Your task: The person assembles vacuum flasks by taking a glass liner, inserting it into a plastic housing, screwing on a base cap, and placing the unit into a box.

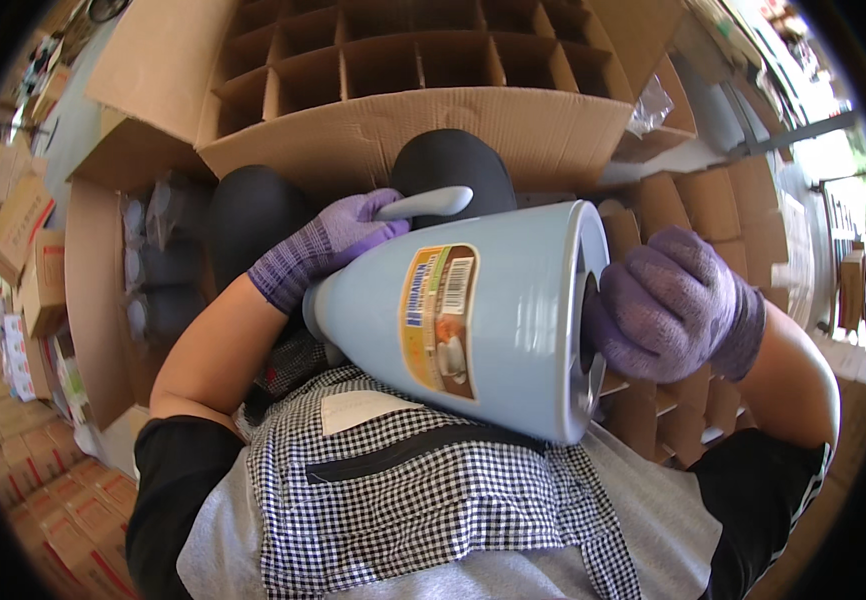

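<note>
One pale blue vacuum jug [493, 320] lying on its side against the checked apron [433, 490], neck toward the left hand [328, 245], base toward the right hand [668, 305]. Both hands in purple knit gloves. Left fingers [368, 225] wrapped shut around the jug's grey handle [428, 203] at the narrow end. Right fingers [618, 310] curled and pressed onto the recessed underside of the base; whether clamped on anything there, cannot tell. One label with a barcode on the jug wall, between the two sets of fingers. Beyond the left fingers, one large cardboard carton [413, 130] with a grid of dividers, the visible cells holding nothing. Just past the right fingers, a second divided carton [713, 210], its cells likewise bare where seen. Two dark rounded shapes [253, 215] behind the left fingers, unclear what. Far out past the left fingers, one open box [103, 280] holding several plastic-wrapped items, count unclear.
</note>
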A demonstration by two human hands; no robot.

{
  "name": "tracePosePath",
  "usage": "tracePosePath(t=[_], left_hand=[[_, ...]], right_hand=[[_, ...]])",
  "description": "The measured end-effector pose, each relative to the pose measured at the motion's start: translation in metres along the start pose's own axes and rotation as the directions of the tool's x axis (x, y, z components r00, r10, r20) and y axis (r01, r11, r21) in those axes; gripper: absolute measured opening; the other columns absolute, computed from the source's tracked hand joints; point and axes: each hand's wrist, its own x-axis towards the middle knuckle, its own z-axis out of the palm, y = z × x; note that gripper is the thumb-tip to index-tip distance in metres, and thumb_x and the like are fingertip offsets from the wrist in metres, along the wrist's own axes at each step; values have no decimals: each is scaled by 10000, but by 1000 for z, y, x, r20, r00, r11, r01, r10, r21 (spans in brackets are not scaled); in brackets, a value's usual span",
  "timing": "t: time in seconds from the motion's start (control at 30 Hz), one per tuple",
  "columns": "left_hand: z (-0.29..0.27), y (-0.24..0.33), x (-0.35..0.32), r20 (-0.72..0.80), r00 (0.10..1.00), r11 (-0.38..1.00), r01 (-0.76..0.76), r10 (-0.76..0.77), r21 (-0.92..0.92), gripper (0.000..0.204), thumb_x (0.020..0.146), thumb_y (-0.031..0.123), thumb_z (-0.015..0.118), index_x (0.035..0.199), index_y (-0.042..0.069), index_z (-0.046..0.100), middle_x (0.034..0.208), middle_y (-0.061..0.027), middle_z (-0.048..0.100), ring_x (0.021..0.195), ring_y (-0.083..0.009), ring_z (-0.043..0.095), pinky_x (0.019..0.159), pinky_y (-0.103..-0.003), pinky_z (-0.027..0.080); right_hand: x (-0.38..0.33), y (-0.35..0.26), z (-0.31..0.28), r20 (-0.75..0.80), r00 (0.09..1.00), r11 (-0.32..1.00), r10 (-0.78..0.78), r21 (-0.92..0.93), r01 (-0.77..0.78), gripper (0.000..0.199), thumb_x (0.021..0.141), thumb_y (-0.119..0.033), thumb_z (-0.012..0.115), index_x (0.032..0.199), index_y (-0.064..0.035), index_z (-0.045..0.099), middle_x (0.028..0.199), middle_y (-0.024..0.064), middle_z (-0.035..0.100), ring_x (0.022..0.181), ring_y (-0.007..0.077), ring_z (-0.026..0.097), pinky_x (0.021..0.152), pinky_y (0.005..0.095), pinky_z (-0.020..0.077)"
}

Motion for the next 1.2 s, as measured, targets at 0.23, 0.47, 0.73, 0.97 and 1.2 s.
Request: tracePosePath(t=[0.23, 0.47, 0.73, 0.97, 1.2], left_hand=[[-20, -44, -40, -156, 987, 998, -27, 36, 61, 440, 980, 263, 705, 1325, 4, 620, 1200, -154, 735, 1139, -202, 709, 1025, -347, 554], [-36, -5, -86, -386, 918, 989, -41, 95, 144, 290, 1002, 309, 665, 1143, 56, 654, 881, -37, 658, 750, -107, 683, 726, -284, 561], [19, -47, -131, -579, 544, 785, -523, 607, 331, 342, 840, 129, 719, 1145, 11, 618, 1045, -149, 646, 976, -272, 670, 898, -377, 545], [-48, -75, -231, -244, 893, 912, -314, 378, 264, 473, 920, 393, 712, 1284, 91, 699, 1181, -183, 729, 1118, -330, 700, 1019, -410, 533], [-332, -354, -376, -881, -448, 881, 344, -151, -325, 454, 821, 431, 796, 1127, 99, 751, 1255, -179, 712, 1165, -358, 674, 1010, -487, 517]], right_hand=[[47, -4, 16, 480, 802, 767, 355, 342, -544, 310, 726, -202, 750, 955, -19, 649, 852, 125, 626, 787, 311, 640, 777, 463, 508], [29, 31, 48, 593, 759, 797, 267, 307, -520, 374, 768, -155, 743, 1107, -13, 671, 1021, 161, 667, 962, 364, 635, 903, 480, 511], [98, 44, 104, 593, 472, -207, 652, 738, -642, 1077, 908, -729, 618, 1618, 19, 308, 1606, 194, 430, 1481, 321, 413, 1229, 422, 298], [264, 63, 152, 661, 729, 60, 179, 732, -678, 856, 784, -557, 833, 1375, 31, 638, 1517, 194, 552, 1461, 334, 452, 1210, 431, 316], [257, 94, 182, 672, 713, -98, 200, 738, -667, 896, 815, -663, 755, 1326, 66, 653, 1447, 256, 589, 1446, 385, 465, 1218, 471, 302]])
